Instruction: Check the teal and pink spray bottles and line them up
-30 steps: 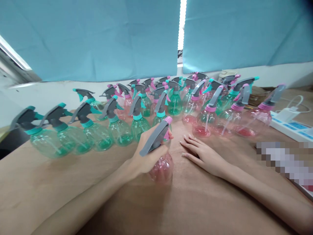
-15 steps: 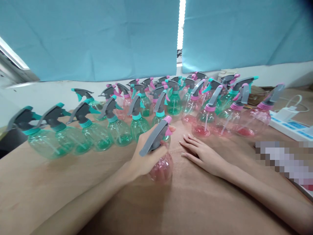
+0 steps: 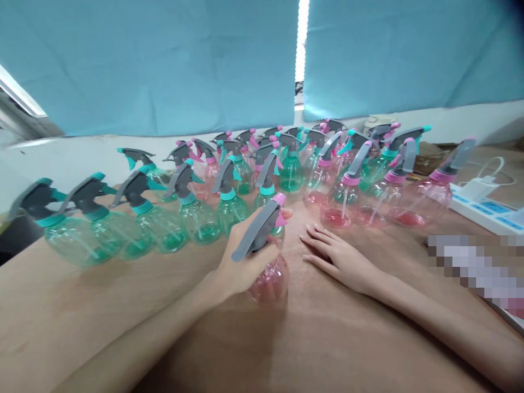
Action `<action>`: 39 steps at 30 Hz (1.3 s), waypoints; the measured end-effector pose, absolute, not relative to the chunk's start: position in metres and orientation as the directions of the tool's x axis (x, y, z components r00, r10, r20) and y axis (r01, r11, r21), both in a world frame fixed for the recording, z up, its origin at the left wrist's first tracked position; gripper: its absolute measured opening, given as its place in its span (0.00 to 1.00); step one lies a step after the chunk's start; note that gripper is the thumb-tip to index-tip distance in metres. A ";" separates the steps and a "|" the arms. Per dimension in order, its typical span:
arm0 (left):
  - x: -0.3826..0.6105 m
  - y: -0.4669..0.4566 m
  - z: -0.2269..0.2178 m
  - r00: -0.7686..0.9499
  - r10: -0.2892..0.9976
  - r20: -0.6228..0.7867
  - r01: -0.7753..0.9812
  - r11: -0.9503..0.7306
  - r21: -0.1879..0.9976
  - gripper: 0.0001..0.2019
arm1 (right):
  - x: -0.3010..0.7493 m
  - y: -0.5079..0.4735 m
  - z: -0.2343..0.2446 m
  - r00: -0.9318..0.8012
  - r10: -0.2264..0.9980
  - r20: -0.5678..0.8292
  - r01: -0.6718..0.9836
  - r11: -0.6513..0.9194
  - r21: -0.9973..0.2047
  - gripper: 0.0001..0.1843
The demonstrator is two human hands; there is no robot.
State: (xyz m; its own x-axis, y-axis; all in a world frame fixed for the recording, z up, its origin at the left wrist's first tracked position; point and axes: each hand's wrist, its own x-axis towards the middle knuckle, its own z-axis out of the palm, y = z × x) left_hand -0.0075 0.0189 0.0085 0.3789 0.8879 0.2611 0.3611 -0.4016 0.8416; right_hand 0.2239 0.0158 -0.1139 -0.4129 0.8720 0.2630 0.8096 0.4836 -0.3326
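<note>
Pink spray bottle [image 3: 270, 283] upright on a brown surface [image 3: 327, 349], left hand [image 3: 240, 270] clamped around its neck; right hand [image 3: 344, 261] palm down near it, loosely spread; green bottles [image 3: 201, 222] in a row beyond, leftward.

Work room, indoor, of small-workshop type; whether part of a home or a shop cannot be told. Fittings: wood-toned counter [image 3: 347, 344] bearing many near-identical spray bottles [image 3: 200, 222], green and pink; white power strip [image 3: 487, 211] with adapter [image 3: 478, 191]; blue cloth panels [image 3: 164, 65] hung against white wall [image 3: 90, 151], bright gap [image 3: 302, 43] between.
</note>
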 end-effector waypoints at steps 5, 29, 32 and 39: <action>-0.007 0.019 0.008 0.408 0.866 0.290 0.341 -0.439 0.831 0.12 | 0.224 0.015 -0.114 -0.406 0.871 0.275 0.807 0.483 -0.338 0.30; -0.006 0.019 0.009 0.415 0.874 0.252 0.349 -0.409 0.843 0.14 | 0.224 0.016 -0.114 -0.406 0.867 0.288 0.798 0.490 -0.351 0.28; -0.006 0.019 0.010 0.409 0.880 0.243 0.340 -0.394 0.854 0.11 | 0.225 0.016 -0.115 -0.410 0.865 0.290 0.792 0.495 -0.358 0.28; -0.007 0.020 0.008 0.418 0.870 0.260 0.327 -0.412 0.851 0.17 | 0.224 0.015 -0.112 -0.418 0.866 0.273 0.802 0.493 -0.336 0.30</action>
